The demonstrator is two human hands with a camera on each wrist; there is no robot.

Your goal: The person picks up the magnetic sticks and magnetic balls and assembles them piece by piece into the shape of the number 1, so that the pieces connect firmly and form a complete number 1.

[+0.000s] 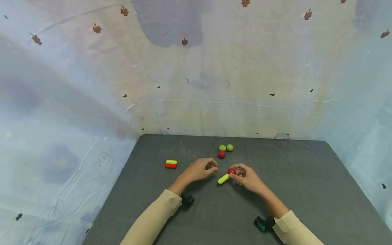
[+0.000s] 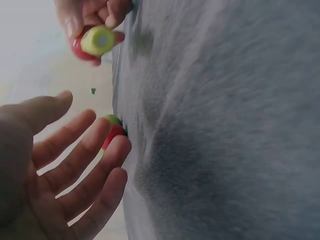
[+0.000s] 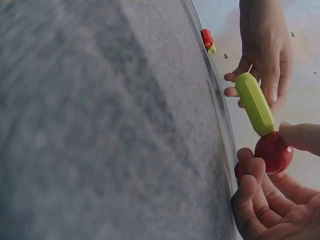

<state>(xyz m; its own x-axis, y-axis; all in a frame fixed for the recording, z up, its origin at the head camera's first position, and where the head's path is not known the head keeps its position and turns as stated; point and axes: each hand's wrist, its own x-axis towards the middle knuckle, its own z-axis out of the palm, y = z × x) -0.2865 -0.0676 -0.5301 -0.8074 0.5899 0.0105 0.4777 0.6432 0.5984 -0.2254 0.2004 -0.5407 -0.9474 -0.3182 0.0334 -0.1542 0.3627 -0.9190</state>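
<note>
My right hand (image 1: 248, 179) pinches a red ball (image 1: 231, 171) between thumb and fingers, with a yellow-green ribbed stick (image 1: 223, 179) joined to the ball and pointing toward the left hand. In the right wrist view the stick (image 3: 255, 104) meets the red ball (image 3: 274, 152) at its lower end. My left hand (image 1: 199, 168) hovers to the left of the stick, holding nothing; the left wrist view shows its fingers (image 2: 85, 175) spread and slightly bent. Beyond the hands lie a red ball (image 1: 221, 154) and two green balls (image 1: 222, 148) (image 1: 230, 147), close together.
Left of the left hand, a yellow-green stick (image 1: 171, 162) and a red stick (image 1: 170, 166) lie side by side on the dark grey table (image 1: 306, 183). A patterned cloth (image 1: 232, 68) hangs behind the table's far edge and at its sides.
</note>
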